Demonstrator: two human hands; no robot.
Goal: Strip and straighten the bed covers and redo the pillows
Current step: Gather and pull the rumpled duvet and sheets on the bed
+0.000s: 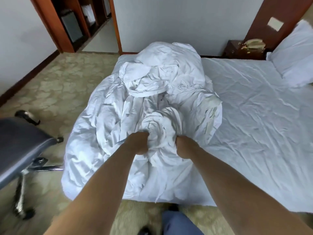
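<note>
A white duvet lies bunched in a big crumpled heap at the foot end of the bed, hanging over the left edge. My left hand and my right hand each grip a twisted fold of it near the front of the heap, close together. To the right the white fitted sheet on the mattress is bare and lightly wrinkled. A white pillow lies at the head end, far right.
A dark office chair on castors stands on the patterned carpet to the left of the bed. A dark bedside table with a phone sits against the far wall. An open wooden wardrobe stands at back left.
</note>
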